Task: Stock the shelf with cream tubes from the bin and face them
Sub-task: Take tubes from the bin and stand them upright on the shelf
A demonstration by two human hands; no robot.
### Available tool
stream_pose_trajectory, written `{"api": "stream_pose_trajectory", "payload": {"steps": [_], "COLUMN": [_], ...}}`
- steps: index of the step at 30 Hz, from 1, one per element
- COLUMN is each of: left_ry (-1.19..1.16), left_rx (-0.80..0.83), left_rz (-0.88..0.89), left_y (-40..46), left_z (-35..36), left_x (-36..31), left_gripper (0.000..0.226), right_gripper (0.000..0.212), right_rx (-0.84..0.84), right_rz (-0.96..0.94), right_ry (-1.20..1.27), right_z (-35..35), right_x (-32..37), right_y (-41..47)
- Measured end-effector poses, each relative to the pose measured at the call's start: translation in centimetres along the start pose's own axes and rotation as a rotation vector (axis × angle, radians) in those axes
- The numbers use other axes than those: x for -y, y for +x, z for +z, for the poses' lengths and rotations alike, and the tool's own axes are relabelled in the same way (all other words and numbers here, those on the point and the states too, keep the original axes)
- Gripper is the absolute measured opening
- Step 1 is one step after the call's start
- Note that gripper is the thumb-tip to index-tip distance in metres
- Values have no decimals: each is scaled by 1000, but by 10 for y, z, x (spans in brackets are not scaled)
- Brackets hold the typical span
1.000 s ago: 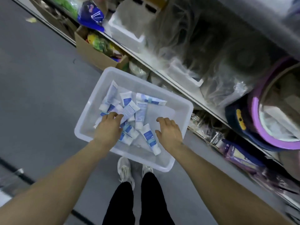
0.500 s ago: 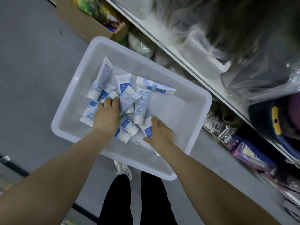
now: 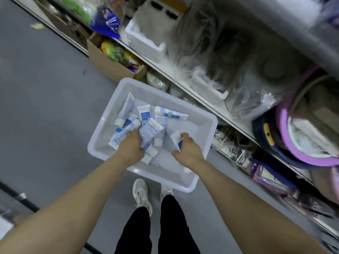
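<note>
Your right hand (image 3: 188,153) grips one cream tube (image 3: 176,139) at the bin's (image 3: 211,125) 4 o'clock side; the tube sticks out of your fist, long axis toward 11 o'clock, flat end up. Your left hand (image 3: 130,147) curls on the tube pile (image 3: 145,125) at the bin's 9 o'clock side, tubes lying every way

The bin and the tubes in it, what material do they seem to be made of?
The bin looks like translucent whitish plastic with a smooth, slightly glossy finish: the grey floor shows dimly through its walls. The tubes look like soft white plastic with blue print and white caps; one is gripped in the right hand, others lie under the left hand.
</note>
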State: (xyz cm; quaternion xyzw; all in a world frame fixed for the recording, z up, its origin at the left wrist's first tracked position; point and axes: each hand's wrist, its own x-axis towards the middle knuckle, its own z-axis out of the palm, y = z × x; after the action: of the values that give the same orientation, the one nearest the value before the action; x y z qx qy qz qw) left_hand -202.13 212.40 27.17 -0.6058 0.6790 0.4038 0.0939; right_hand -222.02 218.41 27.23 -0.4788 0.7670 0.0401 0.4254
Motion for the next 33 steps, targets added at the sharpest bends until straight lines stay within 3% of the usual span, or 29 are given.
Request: {"api": "stream_pose_trajectory", "payload": {"steps": [10, 13, 18, 23, 33], "left_ry": [-77, -116, -77, -21, -48], "left_rx": [-121, -149, -230, -362, -541], "left_rz": [193, 282, 448, 585, 945], "left_y": [-87, -108, -143, -184, -272], "left_z": [-106, -130, -168, -201, -250], "left_x": [-87, -116, -178, -238, -382], "left_gripper": [50, 51, 46, 42, 32], "right_gripper": [31, 40, 26, 32, 27], "right_rx": [-243, -357, -570, -810, -1273], "right_rz": [-29, -90, -163, -197, -206], "right_ry": [419, 474, 310, 90, -48], "right_z": [-115, -149, -212, -279, -409], "right_x": [43, 50, 49, 36, -14], "right_y": [-130, -171, -234, -299, -443]}}
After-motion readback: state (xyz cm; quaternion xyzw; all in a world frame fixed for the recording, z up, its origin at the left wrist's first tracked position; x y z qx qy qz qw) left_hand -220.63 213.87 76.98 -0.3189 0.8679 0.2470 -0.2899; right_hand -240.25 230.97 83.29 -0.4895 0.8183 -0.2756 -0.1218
